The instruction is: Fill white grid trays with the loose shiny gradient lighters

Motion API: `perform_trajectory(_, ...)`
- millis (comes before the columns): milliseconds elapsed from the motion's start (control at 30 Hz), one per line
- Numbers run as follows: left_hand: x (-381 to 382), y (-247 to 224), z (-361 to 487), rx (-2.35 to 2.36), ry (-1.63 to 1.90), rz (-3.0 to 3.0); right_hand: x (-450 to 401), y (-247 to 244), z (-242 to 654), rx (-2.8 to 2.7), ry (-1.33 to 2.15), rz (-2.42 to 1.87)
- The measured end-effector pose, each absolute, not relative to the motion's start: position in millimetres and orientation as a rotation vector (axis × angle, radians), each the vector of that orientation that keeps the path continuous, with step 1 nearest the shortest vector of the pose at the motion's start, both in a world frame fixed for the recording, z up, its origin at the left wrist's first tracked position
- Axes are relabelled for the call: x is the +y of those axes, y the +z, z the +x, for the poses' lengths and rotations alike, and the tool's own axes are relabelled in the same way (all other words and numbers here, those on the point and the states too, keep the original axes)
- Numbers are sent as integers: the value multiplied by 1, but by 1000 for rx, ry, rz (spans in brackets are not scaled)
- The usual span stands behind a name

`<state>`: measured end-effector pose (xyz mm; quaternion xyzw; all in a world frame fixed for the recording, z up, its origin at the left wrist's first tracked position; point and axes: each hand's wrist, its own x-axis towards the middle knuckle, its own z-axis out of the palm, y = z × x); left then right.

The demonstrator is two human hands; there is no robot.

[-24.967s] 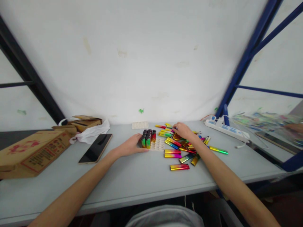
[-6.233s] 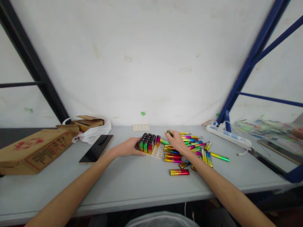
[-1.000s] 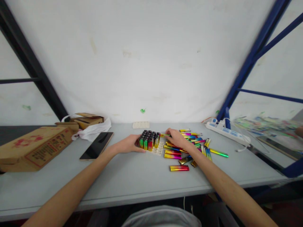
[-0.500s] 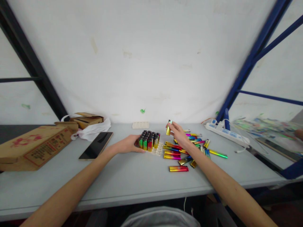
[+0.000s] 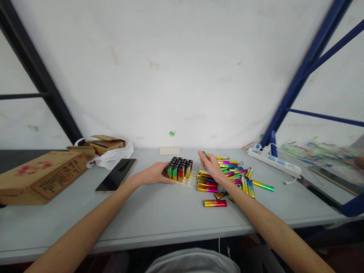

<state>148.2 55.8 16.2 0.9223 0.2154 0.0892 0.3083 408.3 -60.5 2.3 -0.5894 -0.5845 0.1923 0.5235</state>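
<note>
On the desk, a pale tray with round holes [image 5: 190, 181] carries several upright lighters [image 5: 180, 169] with black tops, packed into its left side. My left hand [image 5: 156, 173] curls round the left end of the tray and these lighters, thumb along the near edge. My right hand [image 5: 209, 164] is closed on a lighter [image 5: 204, 153], raised just right of the tray; only its green end shows above the fingers. Under and beside my right forearm lies a loose pile of shiny coloured lighters [image 5: 207, 184]. A yellow-and-red lighter [image 5: 215, 203] lies apart, nearer the front edge.
A second pale tray [image 5: 169, 150] rests against the wall. To the left are a black phone [image 5: 116, 175], a white plastic bag [image 5: 113, 157] and a cardboard box [image 5: 42, 176]. A white power strip [image 5: 273, 161] sits at the right, beside a blue metal frame [image 5: 298, 81].
My right hand has turned over its lighter, so the lighter's body, plainly visible before, is now mostly hidden by the fingers. My left hand stays at the tray.
</note>
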Motion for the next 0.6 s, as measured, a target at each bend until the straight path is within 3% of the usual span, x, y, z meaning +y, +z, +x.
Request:
perform_trajectory(233, 53, 20, 149, 596, 216, 2451, -57, -2, 407, -1356, 308, -1576)
perform_trajectory(600, 57, 15, 148, 543, 237, 2413, -76, 22, 402, -1694, 172, -1454)
